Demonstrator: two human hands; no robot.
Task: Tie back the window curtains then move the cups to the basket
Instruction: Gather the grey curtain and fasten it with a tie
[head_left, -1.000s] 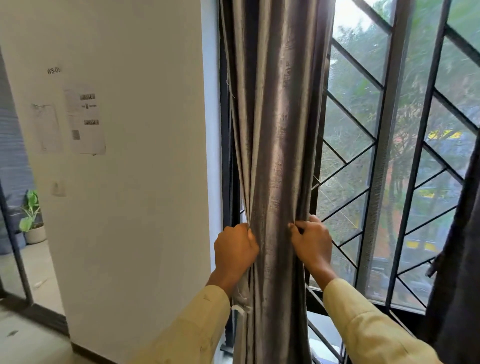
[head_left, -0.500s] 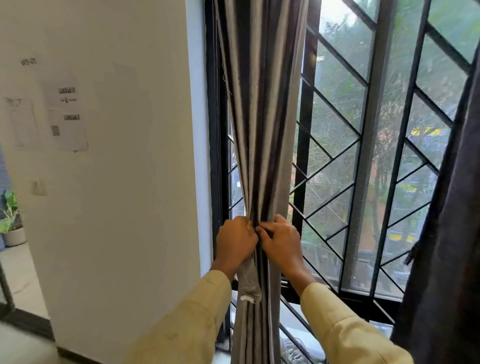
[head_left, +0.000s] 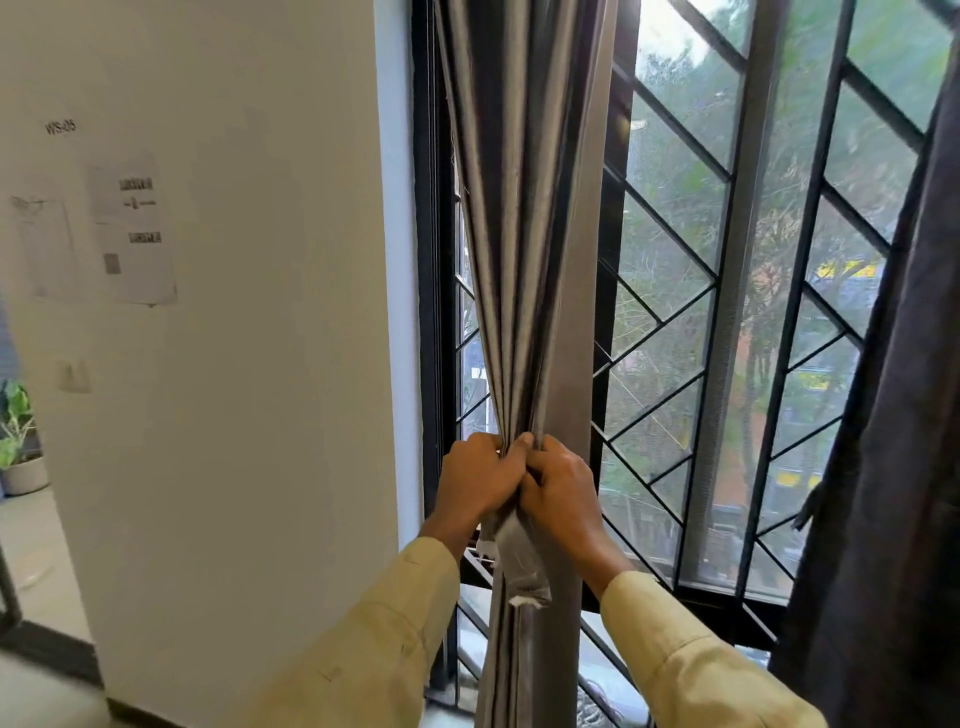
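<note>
A grey shiny curtain (head_left: 524, 218) hangs at the left side of the window, gathered into a narrow bundle. My left hand (head_left: 475, 480) and my right hand (head_left: 563, 491) press together around the bundle at waist height, fingers closed on the fabric. A grey tie-back strap (head_left: 519, 561) with a white tip hangs down just under my hands. A second, dark curtain (head_left: 893, 467) hangs loose at the right edge. No cups or basket are in view.
A white wall (head_left: 249, 364) with taped papers (head_left: 132, 228) stands to the left of the window frame. The window has a black diagonal grille (head_left: 670, 338). A potted plant (head_left: 18, 441) sits on the floor at far left.
My hands have come together from apart, squeezing the grey curtain into a tight bundle. The strap now hangs below them. The view shifted slightly right.
</note>
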